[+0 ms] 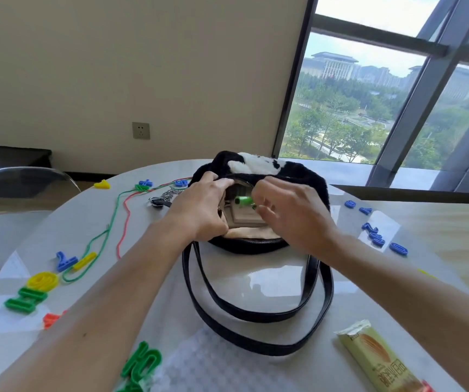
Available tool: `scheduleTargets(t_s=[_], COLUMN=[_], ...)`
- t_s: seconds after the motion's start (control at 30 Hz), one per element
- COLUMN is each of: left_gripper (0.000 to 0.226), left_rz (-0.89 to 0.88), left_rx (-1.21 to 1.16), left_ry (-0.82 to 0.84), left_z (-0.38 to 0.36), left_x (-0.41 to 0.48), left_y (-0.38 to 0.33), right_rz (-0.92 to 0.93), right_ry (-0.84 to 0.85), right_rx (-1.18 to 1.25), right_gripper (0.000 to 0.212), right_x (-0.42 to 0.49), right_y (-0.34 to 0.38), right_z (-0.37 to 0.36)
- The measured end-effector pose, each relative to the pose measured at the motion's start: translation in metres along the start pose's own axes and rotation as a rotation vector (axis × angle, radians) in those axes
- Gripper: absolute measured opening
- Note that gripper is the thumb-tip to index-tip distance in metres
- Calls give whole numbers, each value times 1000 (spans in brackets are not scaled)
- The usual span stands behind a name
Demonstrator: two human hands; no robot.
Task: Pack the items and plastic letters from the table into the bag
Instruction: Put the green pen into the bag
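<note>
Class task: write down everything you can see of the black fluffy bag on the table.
The bag looks like black plush with a white patch on top. It sits on the white table, its zip mouth held open, showing beige lining and a green cylinder inside. Two glossy black straps lie looped on the table in front. The left hand grips the mouth's left rim; the right hand is at its right side.

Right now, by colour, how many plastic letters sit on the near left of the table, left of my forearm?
Blue letters: 1
Yellow letters: 2
Green letters: 1
Orange letters: 1, partly hidden
Total: 5
</note>
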State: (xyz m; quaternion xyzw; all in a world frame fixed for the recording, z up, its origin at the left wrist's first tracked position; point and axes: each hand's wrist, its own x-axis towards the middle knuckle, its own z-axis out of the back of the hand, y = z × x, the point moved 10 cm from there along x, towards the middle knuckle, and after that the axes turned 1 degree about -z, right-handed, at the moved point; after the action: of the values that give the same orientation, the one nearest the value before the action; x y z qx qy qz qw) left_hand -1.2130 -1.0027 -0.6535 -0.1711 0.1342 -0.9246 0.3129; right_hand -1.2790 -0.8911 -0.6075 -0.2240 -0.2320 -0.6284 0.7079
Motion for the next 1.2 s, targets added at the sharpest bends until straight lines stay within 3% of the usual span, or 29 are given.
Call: scheduleTargets(t_s=[0.17, 0.3, 0.43, 0.57, 0.67, 0.73, 0.83, 0.97, 1.1, 1.2], left_gripper=[83, 84, 84, 86, 88, 85, 77, 63, 66, 75], left_rz=[8, 8, 8, -4, 13, 11, -133, -400, -583, -677], left_rx=[-19, -27, -16, 15, 144, 297, 300, 49, 124, 114], left_ry=[-8, 0, 18, 55, 91, 91, 60, 324, 465, 507], left_z=[0, 0, -2, -1, -1, 5, 13, -15, -66, -96], left_x=[0, -1, -2, -3, -5, -7, -14, -45, -79, -96], left_y=[-1, -2, -1, -4, -9, -21, -63, -132, -181, -204], right_rz=[-24, -110, -132, -113, -232, -341, -483, -615, -670, -681], right_ry=[303, 358, 452, 394, 400, 504, 731, 922, 1097, 1260], right_rx=[-354, -442, -404, -286, -158, -121, -70, -84, -96, -120], right_gripper=[10, 15, 15, 19, 20, 20, 25, 38, 35, 52], right_x=[7, 16, 7, -12, -36, -55, -91, -140, -182, -206], right_y=[-19, -27, -24, -9, -14, -25, -38, -48, -46, -37], right_z=[-65, -82, -86, -52, -15, 1, 17, 38, 52, 62])
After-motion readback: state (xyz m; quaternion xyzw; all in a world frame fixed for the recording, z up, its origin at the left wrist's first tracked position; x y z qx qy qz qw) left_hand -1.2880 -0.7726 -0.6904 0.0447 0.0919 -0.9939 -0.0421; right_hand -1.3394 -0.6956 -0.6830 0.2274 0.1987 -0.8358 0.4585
